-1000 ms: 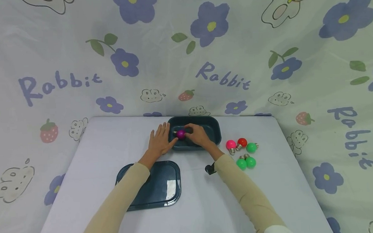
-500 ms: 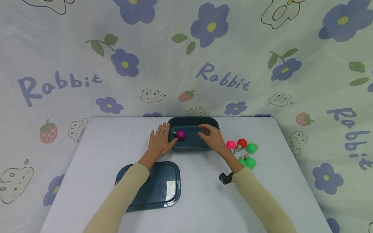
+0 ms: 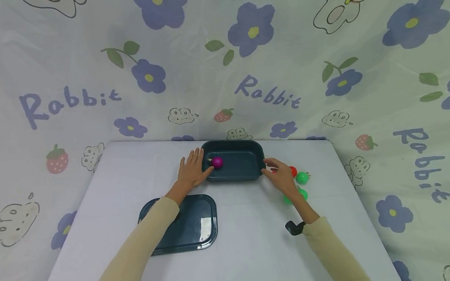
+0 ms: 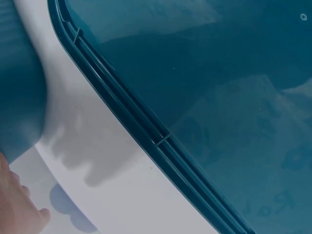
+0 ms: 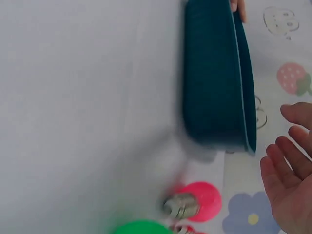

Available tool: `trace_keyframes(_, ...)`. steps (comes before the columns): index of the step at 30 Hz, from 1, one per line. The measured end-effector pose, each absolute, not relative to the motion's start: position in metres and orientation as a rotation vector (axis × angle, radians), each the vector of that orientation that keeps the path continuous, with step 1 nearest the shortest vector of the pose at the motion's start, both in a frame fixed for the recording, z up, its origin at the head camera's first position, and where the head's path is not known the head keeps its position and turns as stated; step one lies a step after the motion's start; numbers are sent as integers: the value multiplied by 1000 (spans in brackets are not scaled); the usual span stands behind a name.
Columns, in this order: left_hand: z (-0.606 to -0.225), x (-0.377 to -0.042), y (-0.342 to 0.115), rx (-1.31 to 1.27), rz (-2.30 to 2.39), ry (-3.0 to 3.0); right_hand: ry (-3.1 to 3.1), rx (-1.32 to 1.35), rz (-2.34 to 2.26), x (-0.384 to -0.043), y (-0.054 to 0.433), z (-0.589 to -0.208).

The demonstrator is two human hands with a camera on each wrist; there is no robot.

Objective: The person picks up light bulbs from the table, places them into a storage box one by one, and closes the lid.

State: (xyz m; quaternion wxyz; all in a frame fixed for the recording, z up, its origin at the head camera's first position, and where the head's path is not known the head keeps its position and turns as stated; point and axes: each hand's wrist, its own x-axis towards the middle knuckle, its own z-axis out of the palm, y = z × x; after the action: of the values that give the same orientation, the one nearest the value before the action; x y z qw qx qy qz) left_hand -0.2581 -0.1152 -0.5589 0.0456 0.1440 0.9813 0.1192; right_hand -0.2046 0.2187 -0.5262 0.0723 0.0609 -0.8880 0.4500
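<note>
My left hand (image 3: 190, 171) rests at the left end of a dark teal tub (image 3: 236, 177), fingers straight and spread, thumb at its rim. Inside the tub, toward the left, lies a purple light bulb (image 3: 217, 162) with its metal base pointing left. My right hand (image 3: 281, 175) is just off the tub's right end, fingers loosely bent and holding nothing. In the right wrist view, a pink bulb (image 5: 207, 201) lies below that hand (image 5: 292, 170). A red bulb (image 3: 294, 171) and several green bulbs (image 3: 302, 177) are on the table, partly hidden by the right hand.
A dark teal lid (image 3: 192, 221) lies flat on the white table (image 3: 248, 248), nearer the front, partly under the left forearm. A cloth printed with flowers and rabbits (image 3: 191, 66) hangs right behind the tub. A black wrist device (image 3: 294, 228) sits at the right sleeve.
My right hand let go of the purple bulb inside the tub and moved right, out past the tub's end toward the other bulbs. My left hand stayed in place.
</note>
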Motion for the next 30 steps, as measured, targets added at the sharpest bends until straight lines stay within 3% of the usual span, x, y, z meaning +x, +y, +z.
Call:
trace_keyframes(13,-556,-258,-115,425,378,2976,-2767,-47,1345,-184,264,-547)
trace_keyframes(30,-550,-252,-113,411,387,2983,-2853,-112,1268,-187,271,-562)
